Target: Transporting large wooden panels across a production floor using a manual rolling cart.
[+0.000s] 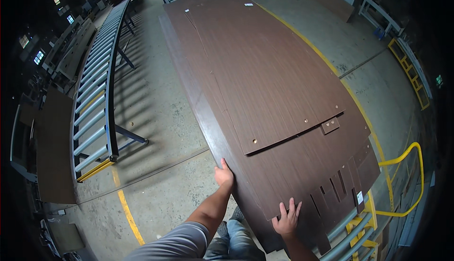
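A stack of large brown wood-grain panels point(279, 171) lies flat in front of me. My left hand point(224, 175) is at the stack's left edge, closed on the border of a panel, with part of its fingers hidden. Nearer to me, my right hand point(287, 219) rests open on the near part of the same surface, fingers spread. A smaller brown panel point(269, 81) with round holes along its near end lies on top, farther off. Beside its near edge is a small brown block point(330, 126). Several narrow brown strips point(336, 185) lie to the right of my right hand.
A roller conveyor point(97, 91) on dark legs runs along the left. Under the stack's near right corner show more rollers point(352, 235) and a yellow frame; a bent yellow tube rail point(420, 166) stands beside them. Yellow lines point(130, 216) mark the concrete floor.
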The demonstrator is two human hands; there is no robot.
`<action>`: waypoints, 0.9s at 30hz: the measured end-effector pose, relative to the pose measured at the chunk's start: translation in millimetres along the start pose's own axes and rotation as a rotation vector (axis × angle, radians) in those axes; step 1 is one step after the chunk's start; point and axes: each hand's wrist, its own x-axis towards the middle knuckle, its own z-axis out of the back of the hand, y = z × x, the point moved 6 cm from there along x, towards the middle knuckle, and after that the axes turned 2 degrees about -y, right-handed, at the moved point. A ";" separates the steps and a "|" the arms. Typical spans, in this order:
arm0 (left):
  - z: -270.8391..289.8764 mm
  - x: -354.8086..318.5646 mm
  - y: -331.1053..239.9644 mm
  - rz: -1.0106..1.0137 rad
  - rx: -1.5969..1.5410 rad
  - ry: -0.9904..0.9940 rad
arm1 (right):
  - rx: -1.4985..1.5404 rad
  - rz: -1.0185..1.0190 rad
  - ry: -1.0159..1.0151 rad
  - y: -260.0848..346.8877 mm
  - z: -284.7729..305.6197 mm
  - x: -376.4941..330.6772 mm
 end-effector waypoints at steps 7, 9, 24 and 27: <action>5.8 44.2 -28.0 0.026 0.028 -0.037 | -0.016 0.026 -0.054 19.6 -17.0 49.5; 8.3 52.9 -40.3 0.024 0.038 -0.047 | -0.018 0.011 -0.058 24.5 -20.0 62.0; 9.3 95.6 -72.6 -0.022 0.015 -0.072 | -0.011 -0.053 0.086 37.3 -38.1 115.8; 8.5 107.0 -83.2 0.027 0.042 -0.051 | -0.026 -0.018 0.032 41.9 -42.6 127.6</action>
